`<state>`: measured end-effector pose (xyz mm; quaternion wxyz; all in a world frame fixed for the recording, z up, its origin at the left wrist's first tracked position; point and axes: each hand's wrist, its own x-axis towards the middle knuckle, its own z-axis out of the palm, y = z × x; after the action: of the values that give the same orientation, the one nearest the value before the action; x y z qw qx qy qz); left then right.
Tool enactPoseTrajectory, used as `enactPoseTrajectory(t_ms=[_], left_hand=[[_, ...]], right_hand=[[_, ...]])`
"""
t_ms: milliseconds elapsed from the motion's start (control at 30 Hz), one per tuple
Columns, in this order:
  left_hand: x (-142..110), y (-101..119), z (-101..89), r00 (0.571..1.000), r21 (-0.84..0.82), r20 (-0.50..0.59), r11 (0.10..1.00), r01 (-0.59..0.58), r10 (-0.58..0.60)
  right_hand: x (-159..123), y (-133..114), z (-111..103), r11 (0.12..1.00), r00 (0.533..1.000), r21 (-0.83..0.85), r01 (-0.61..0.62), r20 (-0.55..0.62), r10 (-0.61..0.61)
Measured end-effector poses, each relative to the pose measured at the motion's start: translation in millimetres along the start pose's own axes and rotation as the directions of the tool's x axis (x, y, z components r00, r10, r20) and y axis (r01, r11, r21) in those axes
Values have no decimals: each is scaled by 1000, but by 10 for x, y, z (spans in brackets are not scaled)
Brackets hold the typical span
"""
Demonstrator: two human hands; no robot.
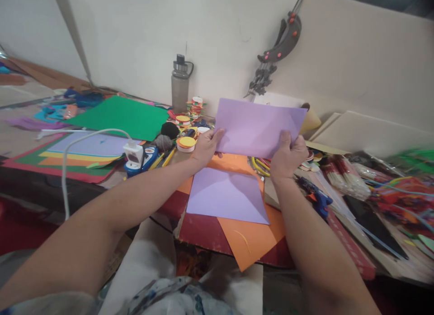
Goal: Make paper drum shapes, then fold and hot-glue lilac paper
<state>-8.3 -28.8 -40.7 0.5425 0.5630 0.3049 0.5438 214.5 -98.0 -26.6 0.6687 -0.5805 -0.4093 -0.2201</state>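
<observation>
A purple foam sheet [257, 127] is held up above the table between both hands. My left hand [207, 146] pinches its lower left corner, thumb on the near face. My right hand [288, 156] grips the lower right side, thumb also in front; the fingers behind the sheet are partly hidden. Below lies a second purple sheet [227, 195], flat on top of orange sheets [251, 236]. One orange corner hangs past the table's front edge.
A green sheet [125, 117], stacked coloured sheets [88, 143] and a white plug with cable [133, 152] lie left. Behind stands a grey bottle [180, 86]. At right are a blue glue gun [315, 195], a black flat piece [375, 226] and packaged sticks [347, 174].
</observation>
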Motion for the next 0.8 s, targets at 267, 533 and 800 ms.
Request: enactPoseTrajectory(t_ms=[267, 533, 800], left_hand=[[45, 51, -34, 982, -145, 188, 989, 32, -4], [75, 83, -14, 999, -9, 37, 1000, 26, -26], [103, 125, -36, 993, 60, 45, 992, 109, -112]], right_hand=[[49, 41, -3, 1000, 999, 23, -21, -27, 22], [16, 116, 54, 996, 1000, 81, -25, 17, 24], [48, 128, 26, 994, 996, -103, 32, 82, -23]])
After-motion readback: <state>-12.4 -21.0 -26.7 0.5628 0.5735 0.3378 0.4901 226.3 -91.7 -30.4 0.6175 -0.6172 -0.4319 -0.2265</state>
